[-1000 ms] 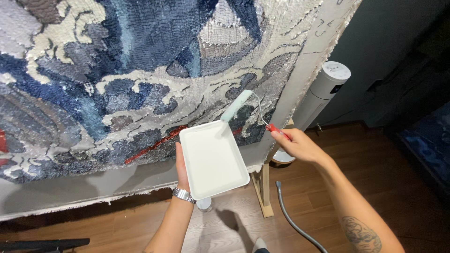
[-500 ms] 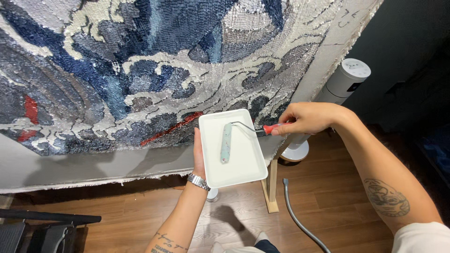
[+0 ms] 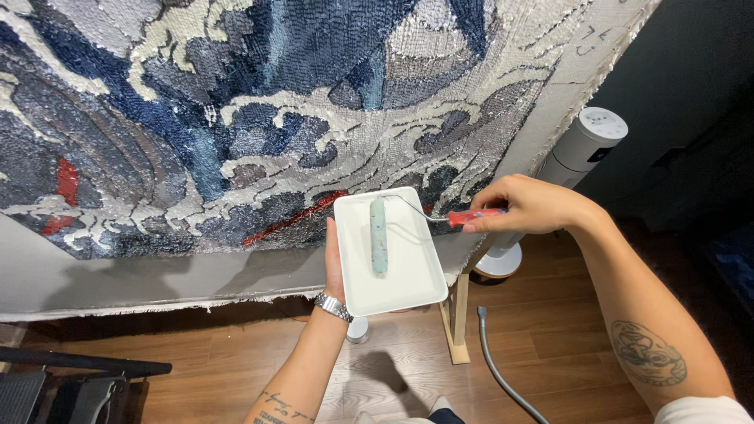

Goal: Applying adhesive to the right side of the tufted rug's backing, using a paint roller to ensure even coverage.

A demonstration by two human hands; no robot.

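Moved off the rug backing and down into the tray, the small paint roller [image 3: 379,235] now lies flat along the tray floor, its pale green sleeve running near to far; a second ago it was tilted up at the tray's far edge against the fabric, and half a second ago it had just come in over the rim. Judging from that, the roller is being rolled in the tray to take up more of whatever coats it, not pressed on the cloth.

Its thin bent wire shaft leads right to a red handle, which the right hand [image 3: 525,206] grips with fingers curled shut around it, thumb beneath and knuckles up. That hand sits just right of the tray, at about the level of its far rim.

Holding the white rectangular tray [image 3: 416,290] is the left hand [image 3: 333,263], which supports it from below and at its left edge; the thumb shows along the rim, while the other fingers are hidden under the tray, so the hand is closed on it only loosely as a prop. A metal wristwatch [image 3: 333,305] is on that wrist.

Behind and above hangs the tufted rug backing [image 3: 236,133] in blues, greys and white with red streaks, stretched on a wooden frame [image 3: 457,322]. Farther right stands a white tower fan [image 3: 581,149], and a grey hose [image 3: 503,369] lies on the wooden floor [image 3: 196,353].
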